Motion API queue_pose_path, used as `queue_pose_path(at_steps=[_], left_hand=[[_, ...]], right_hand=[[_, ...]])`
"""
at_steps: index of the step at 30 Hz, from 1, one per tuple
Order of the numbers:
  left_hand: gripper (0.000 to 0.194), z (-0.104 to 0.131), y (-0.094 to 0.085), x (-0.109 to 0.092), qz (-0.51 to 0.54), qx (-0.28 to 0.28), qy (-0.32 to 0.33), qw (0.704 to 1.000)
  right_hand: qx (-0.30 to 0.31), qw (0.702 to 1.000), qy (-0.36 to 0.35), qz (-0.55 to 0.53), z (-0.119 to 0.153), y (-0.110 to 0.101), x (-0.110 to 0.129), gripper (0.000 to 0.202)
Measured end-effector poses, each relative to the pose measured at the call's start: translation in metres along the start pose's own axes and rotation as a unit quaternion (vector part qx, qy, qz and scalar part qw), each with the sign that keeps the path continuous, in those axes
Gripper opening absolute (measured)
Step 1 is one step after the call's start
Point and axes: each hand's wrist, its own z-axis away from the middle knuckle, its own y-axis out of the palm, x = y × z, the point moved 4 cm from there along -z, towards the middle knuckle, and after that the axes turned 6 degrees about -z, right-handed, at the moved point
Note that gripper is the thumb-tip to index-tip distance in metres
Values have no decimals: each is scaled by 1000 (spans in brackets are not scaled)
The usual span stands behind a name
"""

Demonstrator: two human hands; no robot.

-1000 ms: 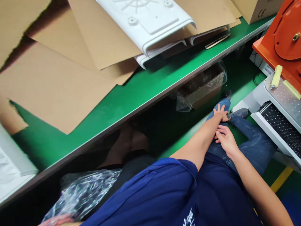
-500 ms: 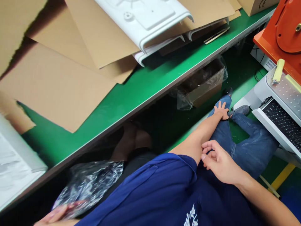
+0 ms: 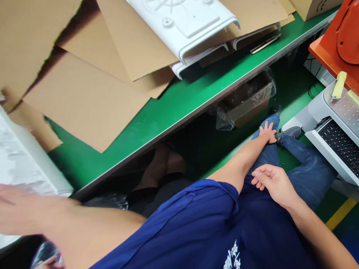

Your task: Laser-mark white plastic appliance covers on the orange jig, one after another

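My left hand [image 3: 268, 132] rests flat on the knee of my blue jeans [image 3: 304, 170], fingers spread and holding nothing. In front of my navy shirt [image 3: 179, 220], my right hand [image 3: 270, 183] hovers near my left elbow, apart from it. Its fingers are loosely curled with the thumb against them, and nothing shows in the grip. At the left, a co-worker's blurred arm [image 3: 75, 220] reaches over a white panel [image 3: 42, 160]. The co-worker's other hand [image 3: 53, 261] is at the bottom edge by clear plastic film [image 3: 46, 252].
Cardboard sheets [image 3: 101, 101] and white moulded covers [image 3: 190, 22] lie on the green table [image 3: 126, 149]. Beneath it stands a plastic-lined carton [image 3: 252, 108]. To the right are an orange machine [image 3: 342, 41], a perforated grey stand [image 3: 340, 101] and a black keyboard [image 3: 340, 144].
My right hand has come away from my left elbow, and its fingers have curled in. The co-worker's arm has swung up across the left side. The view has shifted slightly left.
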Motion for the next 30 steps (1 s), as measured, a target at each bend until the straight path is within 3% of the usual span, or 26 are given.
queue_pose_path(at_steps=[4, 6, 8, 12, 16, 22, 27, 30], left_hand=[[82, 2, -2, 0, 5, 4, -1, 1000], [81, 3, -3, 0, 6, 6, -3, 1000], [82, 3, -4, 0, 7, 4, -5, 1000], [82, 3, -3, -1, 7, 1, -4, 1000], [79, 3, -2, -1, 6, -3, -3, 1000], [80, 2, -1, 1, 12, -7, -3, 1000], [81, 0, 0, 0, 12, -7, -3, 1000], [80, 0, 0, 0, 15, -12, -1, 1000]], right_hand=[[-13, 999, -27, 23, 1, 4, -6, 51], [-19, 998, -28, 54, 6, 6, -11, 64], [18, 996, -16, 86, 14, 13, -13, 75], [116, 985, 11, 127, 35, 32, -5, 76], [138, 983, 23, 123, 47, 39, 10, 65], [110, 990, 56, 71, 45, 17, 14, 27], [-3, 995, 34, 92, 30, -12, 3, 34], [5, 995, 45, 84, 20, -13, -8, 32]])
